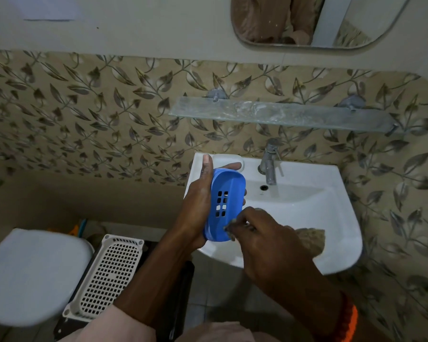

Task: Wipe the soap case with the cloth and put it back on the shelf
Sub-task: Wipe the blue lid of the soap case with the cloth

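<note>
The left hand [195, 206] clamps the blue soap case [224, 206] over the sink [331, 218], thumb along one long edge and fingertips wrapped round the other, its slotted underside facing up and its long axis running away from the person. The right hand [265, 240] pinches the cloth [309, 239], fingers closed on it, touching the case's near end; most of the cloth trails to the right behind those fingers. The glass shelf [282, 113] lies well beyond and above the left fingertips, past the tap [269, 164], with nothing seen blocking the way.
</note>
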